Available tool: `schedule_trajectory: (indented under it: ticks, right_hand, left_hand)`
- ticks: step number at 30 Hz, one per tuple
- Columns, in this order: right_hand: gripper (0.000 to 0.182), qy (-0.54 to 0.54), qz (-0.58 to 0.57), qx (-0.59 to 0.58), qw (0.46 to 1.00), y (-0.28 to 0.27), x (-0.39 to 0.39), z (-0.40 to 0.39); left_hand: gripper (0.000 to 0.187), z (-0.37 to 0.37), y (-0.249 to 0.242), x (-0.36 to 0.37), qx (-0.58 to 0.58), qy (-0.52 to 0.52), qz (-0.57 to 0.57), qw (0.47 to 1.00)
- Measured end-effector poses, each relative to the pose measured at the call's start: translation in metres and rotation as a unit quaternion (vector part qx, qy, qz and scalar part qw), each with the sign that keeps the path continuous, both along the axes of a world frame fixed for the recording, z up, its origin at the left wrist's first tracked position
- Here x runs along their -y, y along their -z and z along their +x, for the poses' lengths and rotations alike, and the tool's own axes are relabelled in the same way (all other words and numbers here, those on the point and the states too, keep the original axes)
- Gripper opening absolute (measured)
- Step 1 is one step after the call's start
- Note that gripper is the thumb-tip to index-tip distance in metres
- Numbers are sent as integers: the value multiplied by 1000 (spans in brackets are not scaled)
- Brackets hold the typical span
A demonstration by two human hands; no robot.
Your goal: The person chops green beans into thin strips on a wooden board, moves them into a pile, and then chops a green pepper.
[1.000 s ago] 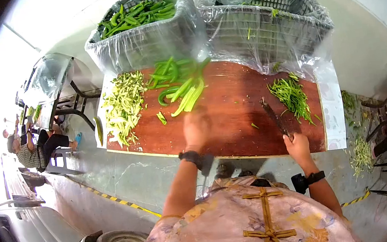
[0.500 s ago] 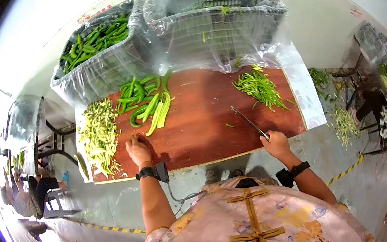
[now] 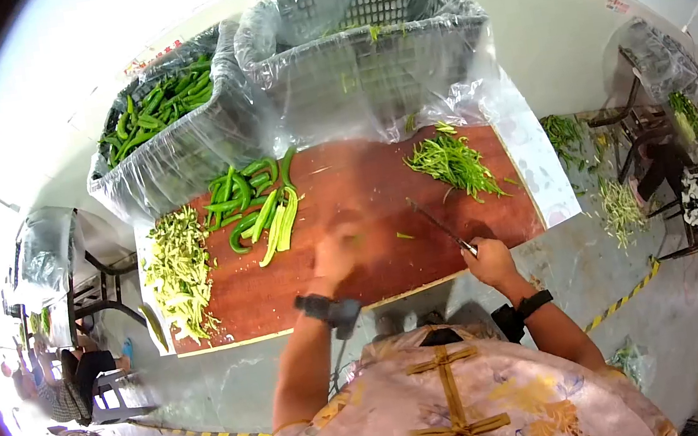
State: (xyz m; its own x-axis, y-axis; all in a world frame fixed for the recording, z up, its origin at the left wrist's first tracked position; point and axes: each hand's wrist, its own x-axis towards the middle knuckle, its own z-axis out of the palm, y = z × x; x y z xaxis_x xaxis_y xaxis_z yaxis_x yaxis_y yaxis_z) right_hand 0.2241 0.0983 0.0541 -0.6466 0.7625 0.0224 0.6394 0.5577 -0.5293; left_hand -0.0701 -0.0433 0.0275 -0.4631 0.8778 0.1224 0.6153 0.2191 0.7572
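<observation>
While right hand (image 3: 491, 262) grips knife (image 3: 440, 226), green peppers (image 3: 158, 111) in plastic-lined crate (image 3: 178, 157)

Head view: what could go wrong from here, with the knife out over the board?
The bare, blurred left hand might meet the blade: the knife in the right hand angles forward and left over the board.

The pale pieces reach close to the board's front edge, so a nudge could drop some.

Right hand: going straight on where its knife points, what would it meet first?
Probably the right plastic-lined crate, across bare wooden board, though the height of the knife is unclear.
</observation>
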Motion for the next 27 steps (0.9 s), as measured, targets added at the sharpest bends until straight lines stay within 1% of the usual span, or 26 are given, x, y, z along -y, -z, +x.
schedule_trajectory:
  ticks: [2,3,5,6,8,9,11,12,14,15,17,18,20,24,26,27]
  right_hand:
    - [27,-3,-7,21,1000,2,-1,1]
    - [27,0,-6,21,1000,4,-1,1]
    - [26,6,-8,19,1000,7,-3,1]
    - [26,9,-8,18,1000,6,-2,1]
    - [27,15,-20,20,999,4,-1,1]
    - [27,18,-19,21,999,3,-1,1]
    - [28,9,-24,20,999,4,-2,1]
    - [28,11,-27,22,999,2,-1,1]
    - [28,-1,-5,36,999,-1,0,1]
    - [28,0,-10,38,999,2,0,2]
    - [28,-7,22,38,999,6,-1,2]
    - [28,-6,20,39,999,6,-1,2]
    - [28,-7,19,38,999,3,-1,1]
    - [28,-18,35,31,999,2,3,0]
    - [28,-48,28,67,996,-7,9,-1]
    - [28,-48,27,68,996,-9,12,-2]
  left_hand:
    - [20,41,-42,-21,87,73,-80,990]
    - [20,51,-37,-30,86,75,-80,990]
    - [22,62,-17,-46,5,205,-46,978]
    - [22,67,-6,-52,4,208,-45,977]
    - [16,75,12,-62,-86,210,-32,973]
    - [16,78,14,-64,-85,213,-31,973]
    - [13,82,19,-67,-233,162,-81,955]
    - [13,82,14,-65,-231,164,-83,955]
    - [14,79,-2,-57,-318,160,49,933]
    - [14,80,5,-53,-314,163,45,934]
    - [15,83,18,-47,-260,165,57,950]
    - [15,85,15,-45,-259,167,55,950]
    - [14,88,7,-40,-237,168,153,945]
    - [18,91,12,-31,-211,172,146,951]
    - [21,93,22,-31,-236,156,162,945]
    - [21,94,19,-30,-234,156,161,946]
